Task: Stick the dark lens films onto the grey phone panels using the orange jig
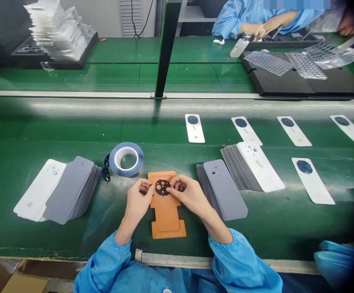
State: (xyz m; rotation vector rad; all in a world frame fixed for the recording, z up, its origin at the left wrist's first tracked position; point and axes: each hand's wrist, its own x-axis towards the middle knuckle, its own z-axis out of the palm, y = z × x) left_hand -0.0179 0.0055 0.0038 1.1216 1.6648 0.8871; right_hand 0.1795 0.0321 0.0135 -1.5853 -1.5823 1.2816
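Note:
On the green work surface lies an orange fixture (166,215) with notched sides and raised lettering at its near end. Over its far part is a round black camera cover (165,184) with several holes. My left hand (138,200) pinches at the cover's left edge, thumb and forefinger closed together. At the right edge my right hand (192,195) grips the same cover between thumb and forefinger. Whether the cover touches the fixture, I cannot tell. Just beyond my left hand sits a roll of blue tape (113,160), with small black cover pieces (106,174) beside it.
Fanned stacks of grey phone back panels (70,189) and white ones (39,189) lie left; more grey (225,189) and white panels (263,169) lie right. White panels with dark round covers (195,132) form a row beyond. Across a metal rail, a co-worker's hands (257,30) handle a panel.

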